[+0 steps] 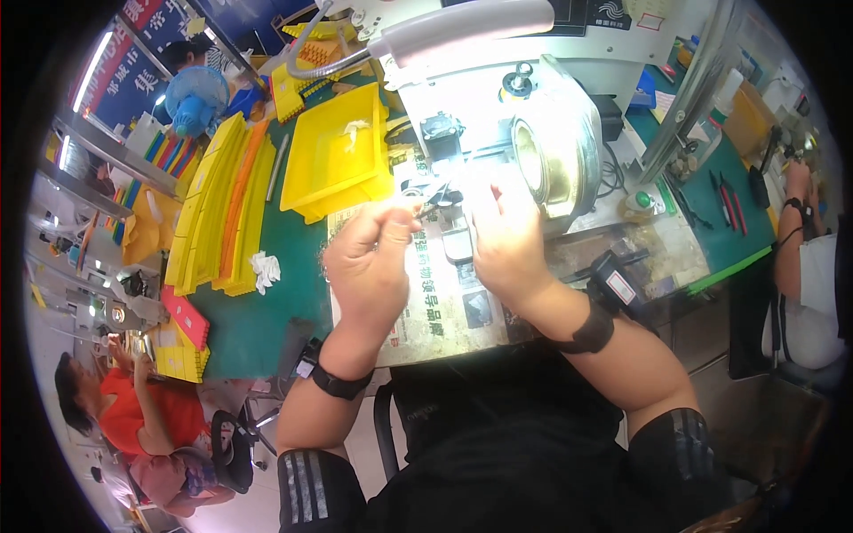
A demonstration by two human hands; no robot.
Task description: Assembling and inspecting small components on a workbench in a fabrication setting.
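My left hand (375, 258) is closed, with thumb and finger pinched together in front of the machine. What it may hold is too small to make out. A dark and shiny metal part (435, 194) lies just beyond its fingertips, partly lost in glare. My right hand (506, 249) reaches up to the lit front of the white bench machine (462, 98). Glare washes out its fingertips, so whether they hold anything is hidden. Right beside that hand is the machine's round, brass-coloured wheel or ring (540, 167).
A yellow bin (306, 169) with a white scrap inside stands left of the machine. Long yellow trays (209, 213) and a crumpled white tissue (265, 271) lie farther left. Red-handled pliers (733, 204) rest at right. A lamp tube (462, 35) hangs overhead. Other people work at both sides.
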